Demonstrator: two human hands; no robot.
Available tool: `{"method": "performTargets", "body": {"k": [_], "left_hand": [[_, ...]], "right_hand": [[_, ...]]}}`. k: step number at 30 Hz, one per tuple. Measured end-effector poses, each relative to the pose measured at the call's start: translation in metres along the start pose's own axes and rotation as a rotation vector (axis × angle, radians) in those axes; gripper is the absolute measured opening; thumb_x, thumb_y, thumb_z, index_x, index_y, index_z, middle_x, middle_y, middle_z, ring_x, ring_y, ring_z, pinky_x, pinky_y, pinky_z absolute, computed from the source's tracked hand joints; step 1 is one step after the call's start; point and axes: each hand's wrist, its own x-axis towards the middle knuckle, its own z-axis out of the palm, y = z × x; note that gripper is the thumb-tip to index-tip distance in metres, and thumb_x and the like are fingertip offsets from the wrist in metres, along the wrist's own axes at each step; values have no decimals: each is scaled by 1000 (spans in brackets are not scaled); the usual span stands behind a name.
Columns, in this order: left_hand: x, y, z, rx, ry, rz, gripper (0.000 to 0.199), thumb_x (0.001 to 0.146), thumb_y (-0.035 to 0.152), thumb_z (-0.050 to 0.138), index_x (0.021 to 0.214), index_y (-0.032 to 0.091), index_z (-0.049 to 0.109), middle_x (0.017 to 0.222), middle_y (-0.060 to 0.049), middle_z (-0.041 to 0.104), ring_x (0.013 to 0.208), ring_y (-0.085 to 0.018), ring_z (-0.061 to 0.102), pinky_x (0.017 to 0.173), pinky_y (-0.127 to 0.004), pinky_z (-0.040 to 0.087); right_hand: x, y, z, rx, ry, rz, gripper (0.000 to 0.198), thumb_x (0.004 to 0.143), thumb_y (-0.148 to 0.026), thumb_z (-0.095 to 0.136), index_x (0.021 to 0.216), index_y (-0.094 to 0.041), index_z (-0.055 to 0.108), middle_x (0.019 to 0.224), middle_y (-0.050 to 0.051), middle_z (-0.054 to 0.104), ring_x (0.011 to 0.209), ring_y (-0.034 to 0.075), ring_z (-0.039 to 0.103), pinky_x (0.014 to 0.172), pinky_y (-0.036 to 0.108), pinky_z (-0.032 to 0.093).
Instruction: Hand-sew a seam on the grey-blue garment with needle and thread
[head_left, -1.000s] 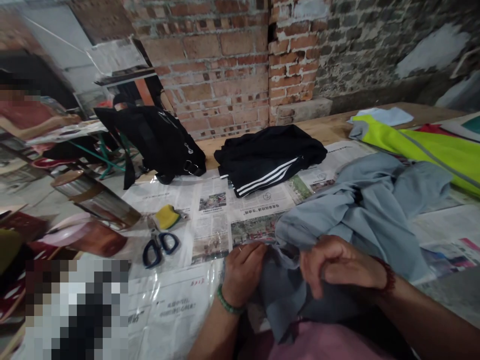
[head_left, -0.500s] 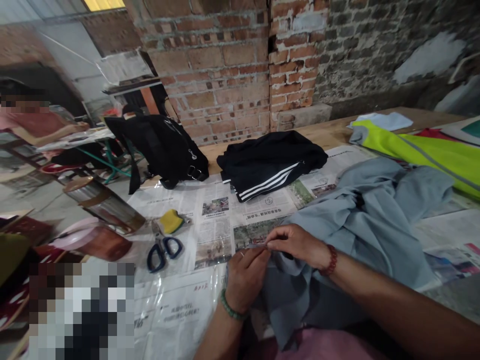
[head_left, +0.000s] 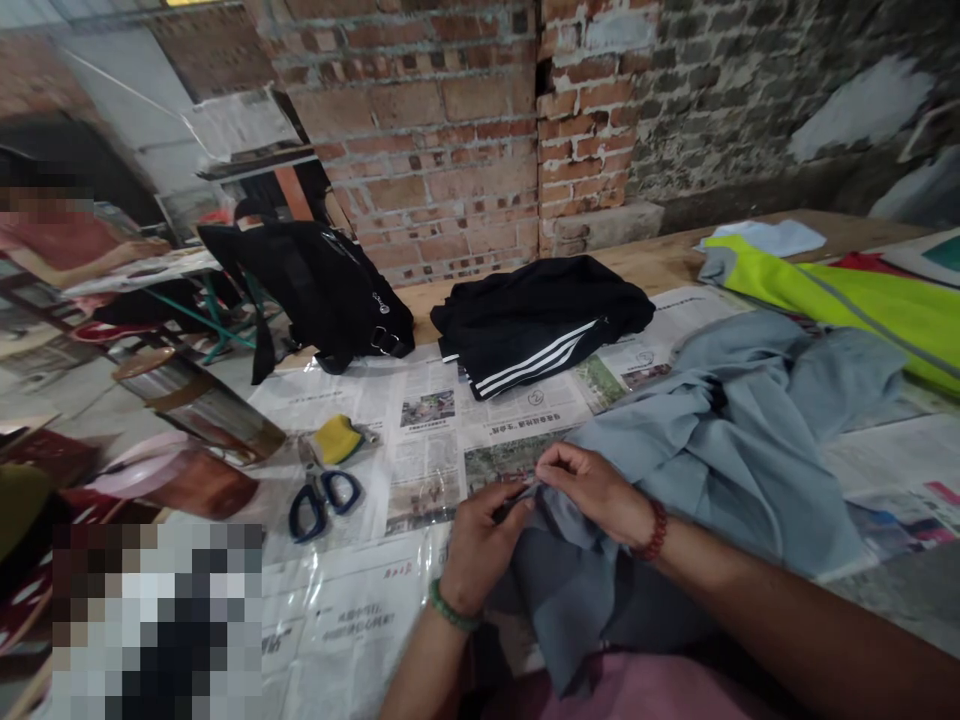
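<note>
A large piece of grey cloth (head_left: 742,400) lies bunched across the newspaper-covered table and hangs down toward my lap. My left hand (head_left: 484,535), with a green bead bracelet at the wrist, pinches the cloth's near left edge between thumb and fingers. Close beside it, my right hand (head_left: 589,490), wearing a red bead bracelet, is closed on the same edge. Whether a needle or thread is between the fingertips is too small to tell. To the left lie scissors (head_left: 324,500) with dark blue handles, touching a yellow sponge-like piece (head_left: 337,438).
Folded black clothing with white stripes (head_left: 544,325) and a black backpack (head_left: 322,295) sit at the back. A steel flask (head_left: 199,400) and a pink-lidded container (head_left: 176,475) stand left. A neon yellow garment (head_left: 847,300) lies right. Another person (head_left: 67,240) sits far left.
My left hand has turned and slid slightly left, its thumb now showing on the cloth edge. My right hand stays close by, its fingers slightly raised. The view has shifted a little.
</note>
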Motion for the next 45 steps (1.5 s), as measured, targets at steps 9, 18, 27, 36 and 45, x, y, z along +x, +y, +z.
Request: {"method": "performTargets", "body": {"k": [9, 18, 27, 36, 45], "left_hand": [[1, 14, -10, -380, -216, -285, 18, 75, 29, 61, 74, 15, 72, 69, -3, 69, 63, -15, 60, 57, -23, 49], [3, 14, -11, -548, -216, -440, 15, 68, 29, 68, 68, 15, 71, 64, -1, 64, 58, -10, 53, 53, -19, 42], [3, 17, -13, -559, -223, -455, 16, 67, 29, 69, 71, 14, 73, 67, -3, 66, 62, -12, 54, 60, -20, 42], [5, 11, -12, -619, -161, -520, 17, 64, 30, 71, 69, 14, 71, 64, -1, 64, 58, -10, 51, 55, -19, 40], [4, 11, -11, -595, -154, -481, 12, 66, 27, 70, 69, 15, 71, 66, 0, 64, 61, -9, 51, 57, -17, 39]], "right_hand": [[11, -1, -6, 430, 0, 169, 32, 63, -40, 68, 62, -16, 46, 54, -6, 50, 46, 6, 44, 48, 20, 34], [13, -25, -16, 482, -198, 172, 26, 76, -39, 59, 87, -20, 44, 60, -6, 60, 35, 7, 52, 32, 15, 33], [16, -28, -18, 234, -367, -26, 10, 80, -24, 55, 86, -16, 57, 78, 2, 65, 73, 14, 66, 64, 26, 53], [33, -20, -39, -787, -323, -1079, 24, 86, -13, 40, 99, -14, 59, 101, 12, 64, 99, 17, 59, 85, 32, 49], [19, -18, -19, -626, -279, -676, 19, 85, -14, 43, 90, -18, 61, 82, 1, 67, 76, 11, 63, 69, 21, 50]]}}
